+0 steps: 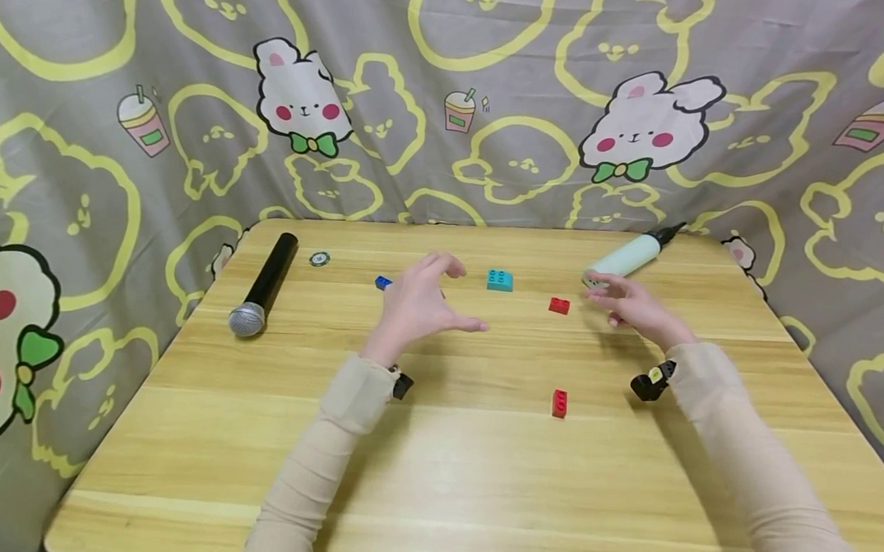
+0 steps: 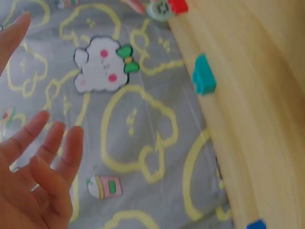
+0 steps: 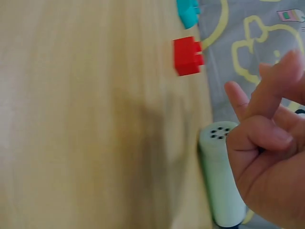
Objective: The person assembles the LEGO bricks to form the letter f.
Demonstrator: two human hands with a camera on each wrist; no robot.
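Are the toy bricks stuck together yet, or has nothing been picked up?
Nothing looks joined: the teal brick, small blue brick and two red bricks lie apart on the wooden table. In hand: nothing. The left hand hovers open; the right hand is beside the pale green tube. All bricks remain loose.

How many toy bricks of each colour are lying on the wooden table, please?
Red bricks: 2
Teal brick: 1
Blue brick: 1
Total: 4 bricks
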